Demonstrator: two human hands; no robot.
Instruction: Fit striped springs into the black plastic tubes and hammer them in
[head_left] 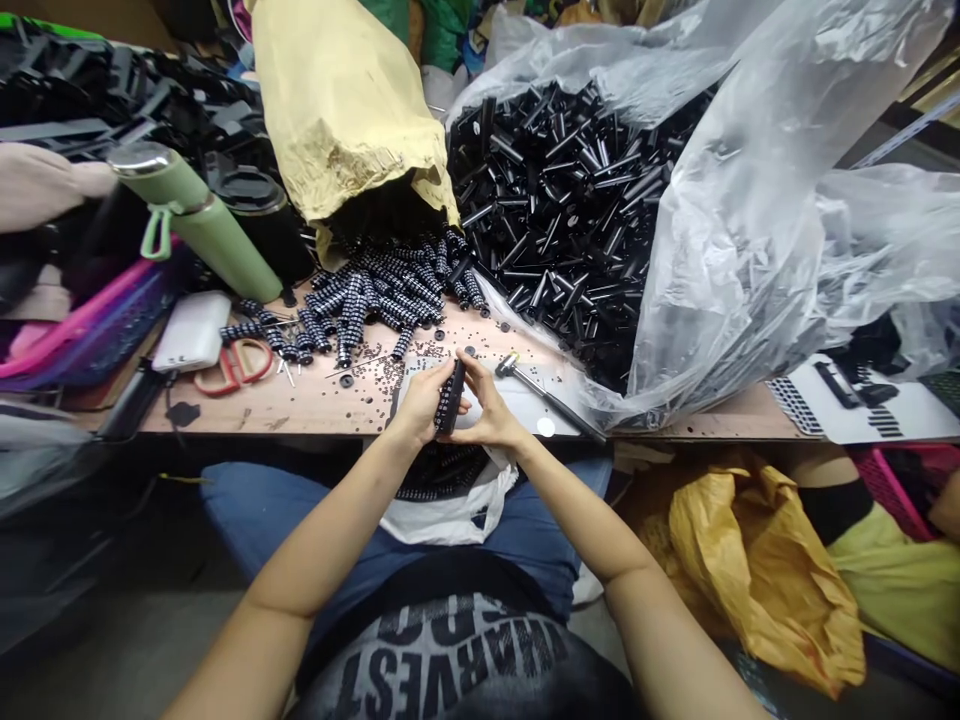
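My left hand [424,402] is closed around a dark tube with rows of light marks [449,400], held upright over the table's front edge. From the other side my right hand [486,405] grips the same dark piece, thumb and fingers against it. Just right of my hands lies a hammer [544,392], its black handle slanting toward me. Behind them, a pile of similar black-and-white patterned tubes [375,300] spills from a yellow paper sack [345,110]. In my lap, a white bag [450,515] contains more dark patterned pieces.
A clear plastic bag [720,260] holds many glossy black handle-like parts [562,200]. Red-handled scissors [238,368], a white box-shaped object [193,332] and a green bottle [217,235] stand or lie to the left. Tiny dark bits are scattered over the wooden table [300,410].
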